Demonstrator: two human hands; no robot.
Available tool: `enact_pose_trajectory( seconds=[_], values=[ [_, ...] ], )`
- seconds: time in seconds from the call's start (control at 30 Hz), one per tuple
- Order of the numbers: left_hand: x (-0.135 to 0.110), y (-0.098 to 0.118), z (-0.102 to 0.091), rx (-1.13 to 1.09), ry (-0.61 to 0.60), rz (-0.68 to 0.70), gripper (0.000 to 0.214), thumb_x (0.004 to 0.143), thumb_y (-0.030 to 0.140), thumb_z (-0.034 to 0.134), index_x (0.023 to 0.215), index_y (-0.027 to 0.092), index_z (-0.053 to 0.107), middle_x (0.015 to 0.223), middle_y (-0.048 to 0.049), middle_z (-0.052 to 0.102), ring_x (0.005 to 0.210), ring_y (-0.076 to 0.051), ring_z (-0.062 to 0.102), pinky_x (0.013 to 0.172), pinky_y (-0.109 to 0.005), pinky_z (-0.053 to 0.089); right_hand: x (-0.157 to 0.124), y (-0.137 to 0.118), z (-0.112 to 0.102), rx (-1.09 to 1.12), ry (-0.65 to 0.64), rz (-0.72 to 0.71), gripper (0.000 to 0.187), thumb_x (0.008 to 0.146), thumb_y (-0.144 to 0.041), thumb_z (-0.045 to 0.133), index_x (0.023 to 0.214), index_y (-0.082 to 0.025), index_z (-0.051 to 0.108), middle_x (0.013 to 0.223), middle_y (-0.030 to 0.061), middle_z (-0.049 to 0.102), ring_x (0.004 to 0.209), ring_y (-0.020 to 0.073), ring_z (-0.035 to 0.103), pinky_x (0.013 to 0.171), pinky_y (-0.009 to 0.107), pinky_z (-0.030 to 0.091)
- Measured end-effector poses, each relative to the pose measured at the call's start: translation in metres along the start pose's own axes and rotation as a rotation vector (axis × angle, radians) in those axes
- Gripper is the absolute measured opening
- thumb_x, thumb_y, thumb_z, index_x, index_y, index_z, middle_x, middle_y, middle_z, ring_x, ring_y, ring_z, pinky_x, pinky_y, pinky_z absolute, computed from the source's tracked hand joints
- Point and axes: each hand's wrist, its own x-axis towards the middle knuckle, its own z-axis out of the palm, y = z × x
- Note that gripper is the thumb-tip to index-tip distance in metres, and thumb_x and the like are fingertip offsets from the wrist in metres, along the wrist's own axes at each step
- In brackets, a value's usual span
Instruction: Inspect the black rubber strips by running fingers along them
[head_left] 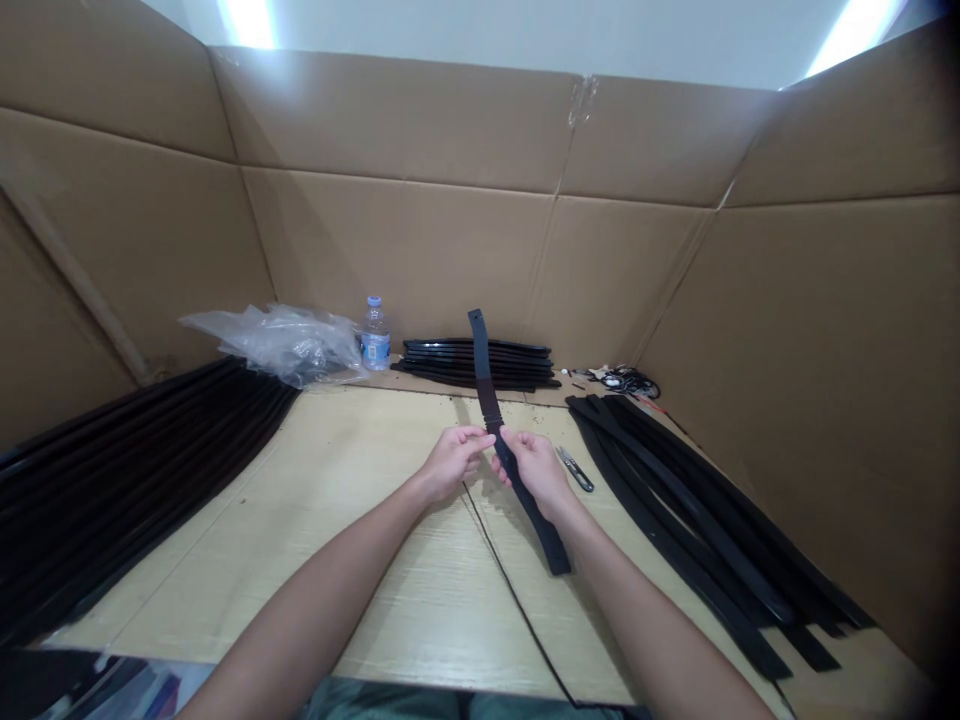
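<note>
A long, slightly curved black strip (537,512) is held up above the table in front of me, with a dark brownish band across its middle and a small hole near its far end. My left hand (454,462) pinches the strip's left edge, thumb on its face. On the other side my right hand (534,465) is closed around the strip, thumb and fingers near the left ones. From below my left hand a thin black cord (504,572) runs down to the table's front edge; whether the fingers touch it is hidden. Thread snips (576,470) lie just right of my right hand.
Long black strips (135,470) are stacked at left, under a clear plastic bag (292,340). A water bottle (375,338) stands beside another pile of black strips (420,366) at the back. More flat strips (705,530) and tangled cords (634,381) lie right. Cardboard walls (420,230) surround the table.
</note>
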Motion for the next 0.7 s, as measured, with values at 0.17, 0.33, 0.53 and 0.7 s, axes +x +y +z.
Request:
enact_pose_trajectory(
  seconds=[0.17,0.33,0.53,0.7],
  values=[
    [0.002,-0.002,-0.003,0.007,0.018,0.007,0.037,0.068,0.040,0.063,0.083,0.009,0.053,0.044,0.0060,0.043,0.033,0.003,0.022,0.039,-0.017,0.006,0.001,0.005,0.000,-0.040,0.004,-0.007,0.043,0.077,-0.058,0.050,0.066,-0.017,0.051,0.054,0.0042,0.061,0.041,0.0127,0.051,0.038,0.024,0.040],
    [0.000,-0.001,-0.009,0.097,-0.037,-0.004,0.033,0.069,0.040,0.062,0.078,0.010,0.051,0.045,0.0054,0.045,0.033,0.003,0.022,0.040,-0.017,0.007,0.006,0.011,-0.007,-0.008,-0.152,0.026,0.041,0.079,-0.057,0.048,0.074,-0.016,0.054,0.055,0.0026,0.061,0.041,0.0117,0.051,0.040,0.022,0.039],
    [-0.003,0.004,-0.008,0.138,-0.110,0.035,0.024,0.072,0.032,0.060,0.072,0.008,0.054,0.048,0.0008,0.052,0.037,0.001,0.031,0.044,-0.015,0.017,0.005,0.007,-0.013,-0.032,-0.284,0.084,0.048,0.081,-0.056,0.045,0.068,-0.012,0.060,0.055,0.0028,0.059,0.041,0.0089,0.047,0.041,0.020,0.036],
    [0.000,0.001,-0.007,0.129,-0.069,0.016,0.028,0.071,0.035,0.060,0.069,0.009,0.052,0.045,0.0035,0.047,0.035,0.002,0.026,0.043,-0.016,0.013,0.006,0.008,-0.010,-0.118,-0.170,0.075,0.049,0.079,-0.058,0.045,0.063,-0.015,0.059,0.049,0.0012,0.055,0.037,0.0103,0.045,0.037,0.022,0.034]
  ],
)
